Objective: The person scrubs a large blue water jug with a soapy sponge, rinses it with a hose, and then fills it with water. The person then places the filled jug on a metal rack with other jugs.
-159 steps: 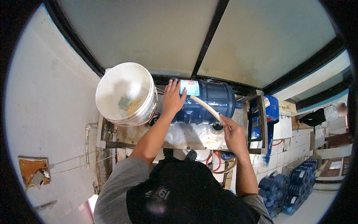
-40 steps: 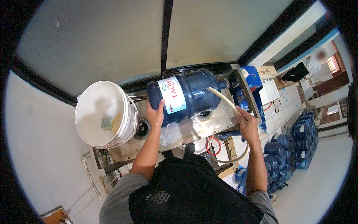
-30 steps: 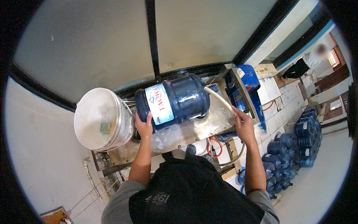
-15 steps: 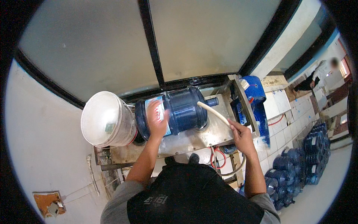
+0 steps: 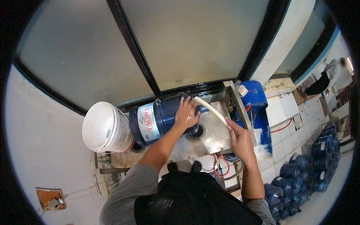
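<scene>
A large blue water jug (image 5: pixel 167 112) with a white label lies on its side across a metal counter (image 5: pixel 210 139), neck toward the right. My left hand (image 5: pixel 187 113) rests on the jug's shoulder end with fingers extended and spread; it looks wet. My right hand (image 5: pixel 240 140) is closed around a cream-coloured hose (image 5: pixel 214 110), whose free end arcs over to the jug's neck, close to my left fingertips. Whether water runs from the hose I cannot tell. Part of the neck is hidden behind my left hand and the hose.
A white bucket (image 5: pixel 98 126) stands at the counter's left end. A round dark hole (image 5: pixel 196 132) opens in the counter top. To the right is a blue barrel (image 5: pixel 255 95). Several blue jugs (image 5: pixel 295 170) are stacked on the tiled floor; a person (image 5: pixel 325 77) stands farther back.
My left hand has slid right along the jug, from its label to its shoulder. The jug has shifted slightly left, uncovering the counter's hole. My right hand still holds the hose by the neck.
</scene>
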Tool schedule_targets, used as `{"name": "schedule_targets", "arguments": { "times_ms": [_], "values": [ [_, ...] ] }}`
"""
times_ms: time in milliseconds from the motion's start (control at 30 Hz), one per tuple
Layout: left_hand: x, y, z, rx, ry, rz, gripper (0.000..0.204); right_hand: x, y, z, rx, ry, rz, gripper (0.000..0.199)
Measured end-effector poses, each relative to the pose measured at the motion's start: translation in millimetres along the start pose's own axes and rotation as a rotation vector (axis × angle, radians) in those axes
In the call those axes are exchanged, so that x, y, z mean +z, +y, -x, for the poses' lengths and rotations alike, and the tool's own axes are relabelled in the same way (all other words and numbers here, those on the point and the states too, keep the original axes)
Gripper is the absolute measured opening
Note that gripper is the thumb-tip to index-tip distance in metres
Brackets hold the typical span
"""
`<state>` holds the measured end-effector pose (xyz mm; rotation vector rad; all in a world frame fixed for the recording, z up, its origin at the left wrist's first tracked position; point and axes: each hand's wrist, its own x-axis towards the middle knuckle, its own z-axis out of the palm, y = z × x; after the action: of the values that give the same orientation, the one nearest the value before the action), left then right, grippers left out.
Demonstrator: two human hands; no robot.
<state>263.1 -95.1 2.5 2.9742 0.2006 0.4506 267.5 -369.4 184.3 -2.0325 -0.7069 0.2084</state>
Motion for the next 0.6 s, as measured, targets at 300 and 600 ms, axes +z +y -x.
{"name": "schedule_targets", "arguments": {
  "times_ms": [300,600],
  "values": [
    [-10,-36,-12,0.192,0.001,0.221,0.036,-4,-13,-4,-0.01,-0.174,0.063,0.032],
    [-14,-35,4,0.301,-0.363,0.289,0.052,36,-17,3,-0.107,-0.016,0.133,0.03]
  ]
}}
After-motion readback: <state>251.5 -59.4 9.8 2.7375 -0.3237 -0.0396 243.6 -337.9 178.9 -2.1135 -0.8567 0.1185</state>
